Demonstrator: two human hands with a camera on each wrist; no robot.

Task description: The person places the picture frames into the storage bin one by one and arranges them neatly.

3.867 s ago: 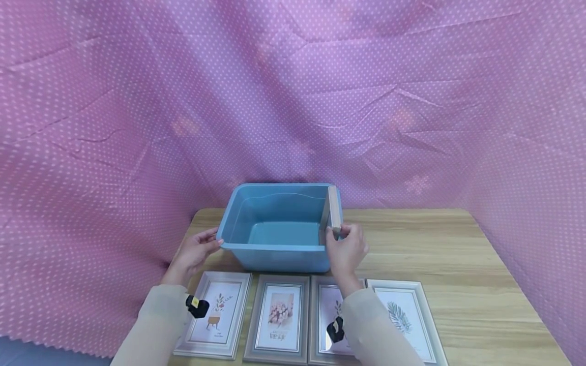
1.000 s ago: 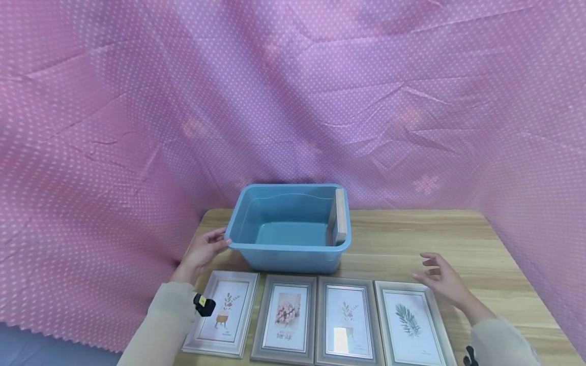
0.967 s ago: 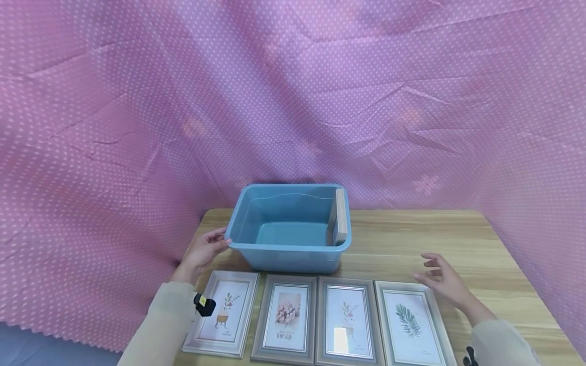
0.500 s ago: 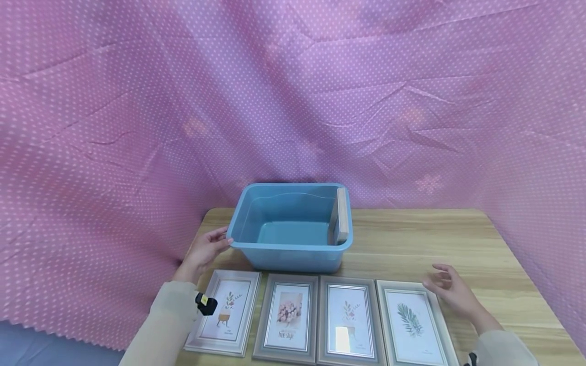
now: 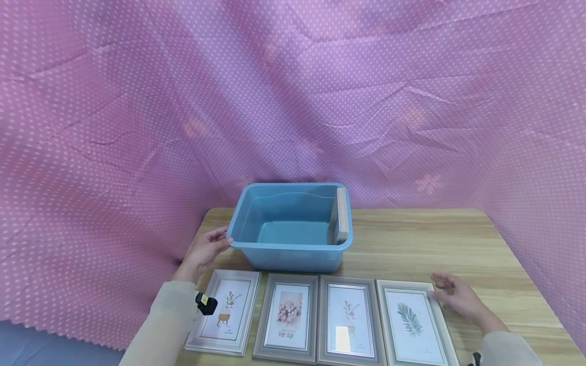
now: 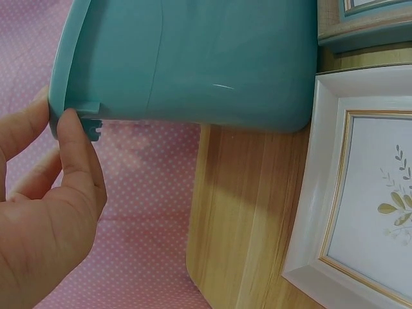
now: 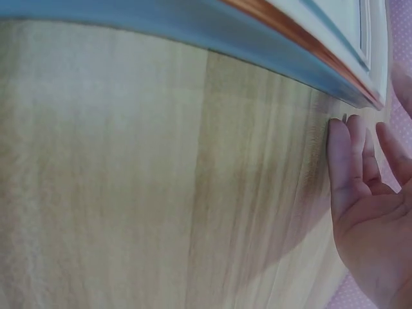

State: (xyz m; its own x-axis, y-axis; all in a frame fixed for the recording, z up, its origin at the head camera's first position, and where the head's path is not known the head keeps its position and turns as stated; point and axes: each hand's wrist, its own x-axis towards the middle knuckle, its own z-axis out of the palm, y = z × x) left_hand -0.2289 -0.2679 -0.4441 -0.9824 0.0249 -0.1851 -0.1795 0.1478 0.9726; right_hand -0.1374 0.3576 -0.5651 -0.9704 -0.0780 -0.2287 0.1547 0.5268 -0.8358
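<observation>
My left hand [image 5: 203, 252] pinches the left front corner of a blue plastic tub's rim [image 5: 284, 247]; the left wrist view has the fingertips [image 6: 72, 138] on either side of the rim. Inside the tub a picture frame [image 5: 342, 216] stands on edge along the right wall. My right hand [image 5: 460, 295], slightly blurred, is at the upper right corner of the picture frame with a green leaf print [image 5: 409, 325]. In the right wrist view its fingers [image 7: 344, 154] are loosely extended beside the frame's corner, just over the wood, and hold nothing.
To the left of the leaf print lie a frame with a plant sketch [image 5: 350, 320], a "free style" flower frame [image 5: 286, 320] and a white potted-plant frame [image 5: 224, 312], in a row before the tub. Pink dotted cloth [image 5: 293, 101] hangs around the wooden table [image 5: 421, 239].
My right hand has let go of the frame in the tub and swung right, then down to the leaf-print frame's corner. The left hand keeps its hold on the rim.
</observation>
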